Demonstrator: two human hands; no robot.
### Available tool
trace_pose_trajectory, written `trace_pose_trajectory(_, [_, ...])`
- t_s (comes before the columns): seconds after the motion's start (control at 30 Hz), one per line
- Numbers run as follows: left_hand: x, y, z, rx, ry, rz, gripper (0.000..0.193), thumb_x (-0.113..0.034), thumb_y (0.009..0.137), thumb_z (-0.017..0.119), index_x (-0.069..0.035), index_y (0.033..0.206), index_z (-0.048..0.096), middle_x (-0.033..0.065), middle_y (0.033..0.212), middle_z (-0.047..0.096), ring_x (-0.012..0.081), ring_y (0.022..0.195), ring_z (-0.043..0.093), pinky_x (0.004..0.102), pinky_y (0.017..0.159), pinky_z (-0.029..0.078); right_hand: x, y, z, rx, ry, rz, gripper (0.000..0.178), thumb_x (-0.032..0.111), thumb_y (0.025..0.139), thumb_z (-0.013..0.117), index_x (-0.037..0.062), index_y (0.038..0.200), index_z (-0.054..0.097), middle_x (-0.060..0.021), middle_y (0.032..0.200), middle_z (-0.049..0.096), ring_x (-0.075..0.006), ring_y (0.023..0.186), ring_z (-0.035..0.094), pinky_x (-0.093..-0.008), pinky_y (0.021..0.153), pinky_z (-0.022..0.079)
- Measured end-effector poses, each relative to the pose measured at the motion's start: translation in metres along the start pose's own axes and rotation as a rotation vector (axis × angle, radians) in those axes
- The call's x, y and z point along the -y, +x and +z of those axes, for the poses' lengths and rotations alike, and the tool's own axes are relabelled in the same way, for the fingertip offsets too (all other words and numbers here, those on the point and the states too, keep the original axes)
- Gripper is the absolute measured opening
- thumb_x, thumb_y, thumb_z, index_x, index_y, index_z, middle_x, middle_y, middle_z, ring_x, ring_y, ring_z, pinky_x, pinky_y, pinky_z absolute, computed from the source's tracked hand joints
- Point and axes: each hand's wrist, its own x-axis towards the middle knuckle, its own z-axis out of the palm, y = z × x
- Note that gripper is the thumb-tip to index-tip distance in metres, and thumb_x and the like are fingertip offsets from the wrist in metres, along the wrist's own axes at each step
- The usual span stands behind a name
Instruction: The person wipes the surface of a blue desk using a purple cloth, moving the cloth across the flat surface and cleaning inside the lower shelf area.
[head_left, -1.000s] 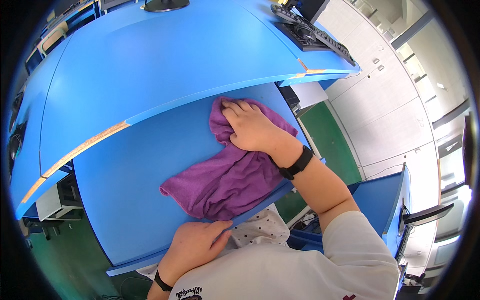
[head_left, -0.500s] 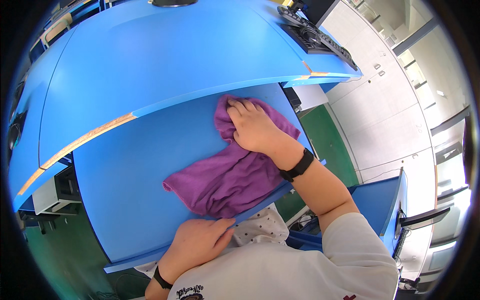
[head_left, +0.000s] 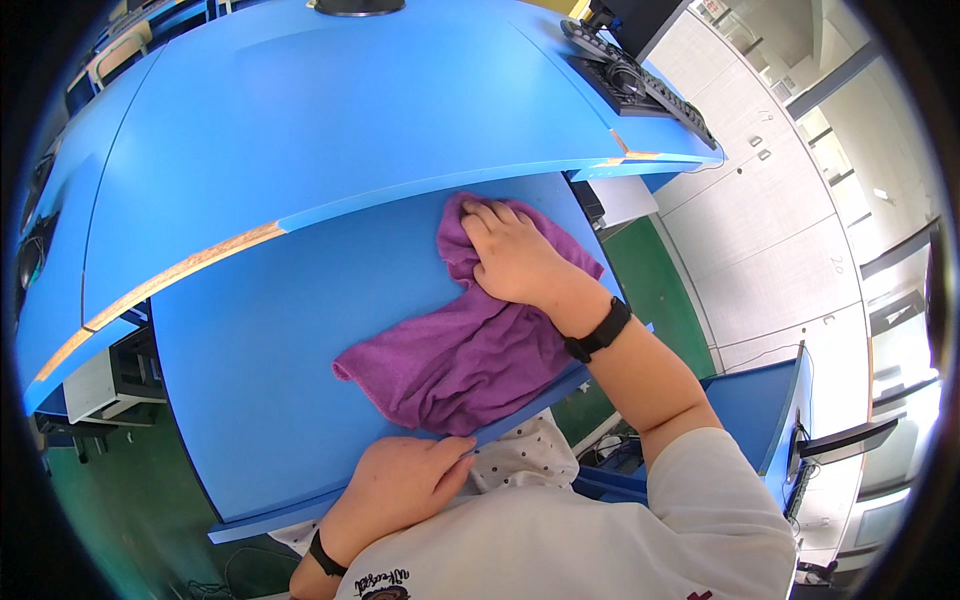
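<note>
A crumpled purple cloth (head_left: 455,365) lies across the right part of a blue pull-out shelf (head_left: 270,400) below the desk's edge. My right hand (head_left: 515,255) presses on the cloth's far end, fingers bent and bunching the fabric. Below that hand the cloth spreads out in folds toward the shelf's front edge. At that front edge, just beneath the cloth's near end, my left hand (head_left: 405,485) is closed over the shelf's rim, with some of its fingers hidden. Each wrist carries a black band.
Beyond the shelf stretches a wide blue desk (head_left: 340,110) with a chipped edge. A black keyboard (head_left: 640,85) leans at the far right, with a mouse (head_left: 627,78) beside it. Pale cabinets (head_left: 770,220) line the right side above a green floor (head_left: 650,280).
The view has shifted slightly, so everything appears a little to the right and lower. Neither hand has visibly moved over the cloth or shelf.
</note>
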Motion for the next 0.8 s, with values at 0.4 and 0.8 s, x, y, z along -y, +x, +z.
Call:
trace_pose_trajectory(0.4, [0.0006,0.0017,0.0025,-0.022,0.01,-0.003,0.018,-0.022,0.088,0.065,-0.01,0.101,0.069,0.0094,0.068,0.065,0.0298,0.061,0.062,0.0417,0.054,0.046,-0.0058,0.0022,-0.0022,0.026,0.042,0.004,0.066,0.015,0.076,0.06,-0.0041,0.136,0.042,-0.0199,0.145,0.043,-0.0378,0.132,0.042,-0.0473,0.106,0.038])
trace_pose_trajectory(0.8, [-0.001,0.0037,0.0,-0.01,0.012,-0.013,0.017,-0.022,0.089,0.064,-0.011,0.101,0.069,0.0089,0.066,0.063,0.0288,0.06,0.062,0.0414,0.053,0.045,-0.003,0.0011,-0.0016,0.013,0.017,0.006,0.064,0.015,0.077,0.06,-0.0043,0.136,0.042,-0.0205,0.145,0.042,-0.0381,0.133,0.042,-0.0471,0.106,0.038])
